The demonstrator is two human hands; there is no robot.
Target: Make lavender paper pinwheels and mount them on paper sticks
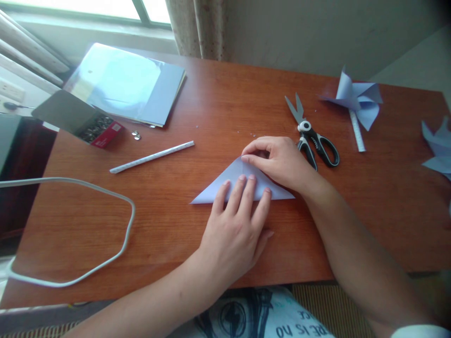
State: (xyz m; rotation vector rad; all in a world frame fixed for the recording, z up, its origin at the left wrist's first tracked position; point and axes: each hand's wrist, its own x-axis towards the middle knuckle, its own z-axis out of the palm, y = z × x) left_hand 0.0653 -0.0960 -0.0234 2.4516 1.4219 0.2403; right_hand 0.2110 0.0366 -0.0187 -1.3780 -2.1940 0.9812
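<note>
Folded paper: the white triangle (pixel 230 171) lay flat on the wooden table (pixel 158 234), its peak at 12 o'clock, its long edge toward 6, and its sharp corners near 4 and 8.
Left hand: this hand (pixel 232 227) was spread, its fingertips resting on the sheet from the 6 o'clock side and gripping nothing.
Right hand: this hand (pixel 282 162) came in from 2 o'clock, thumb and forefinger closed on the peak in what looked like a pinch.
Weight and stiffness: probably very light, springy along a fold and limp across a single layer, so likely to skid without a palm or fingertips on it.
Weak spots: the thin corners at 4 and 8 would probably have bent or creased if pulled.
Best hold: fingertips pressed flat on the middle, with a soft pinch at the 12 o'clock peak.
Neighbours: scissors (pixel 305 126) at 2 o'clock, near the right hand; a paper pinwheel (pixel 355 98) beyond them; a white stick (pixel 152 157) toward 10.
</note>
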